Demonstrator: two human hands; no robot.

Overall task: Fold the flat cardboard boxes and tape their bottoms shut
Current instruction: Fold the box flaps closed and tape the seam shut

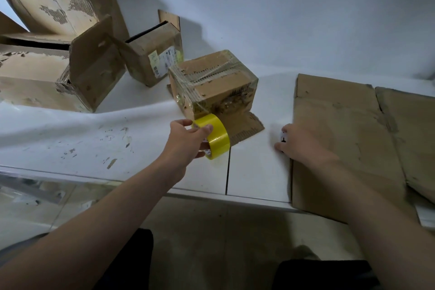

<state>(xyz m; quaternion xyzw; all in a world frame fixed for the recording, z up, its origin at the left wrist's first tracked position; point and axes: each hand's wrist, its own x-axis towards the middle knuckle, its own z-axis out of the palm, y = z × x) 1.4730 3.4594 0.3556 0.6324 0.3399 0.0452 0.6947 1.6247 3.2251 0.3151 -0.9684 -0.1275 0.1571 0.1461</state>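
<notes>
Head view: the yellow tape roll (pixel 215 136) is gripped by the left hand (pixel 188 142), just in front of the taped box (pixel 211 82) on the worktop (pixel 117 139). The right hand (pixel 299 143) is laid at the flat cardboard (pixel 341 129) edge, but its grip can't really be told.

Dim, soft shadows — warped edges

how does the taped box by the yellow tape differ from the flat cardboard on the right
The taped box stands folded into a cube; the flat cardboard lies unfolded. The taped box has clear tape across its top; the flat cardboard shows none. Both are worn brown cardboard.
</notes>
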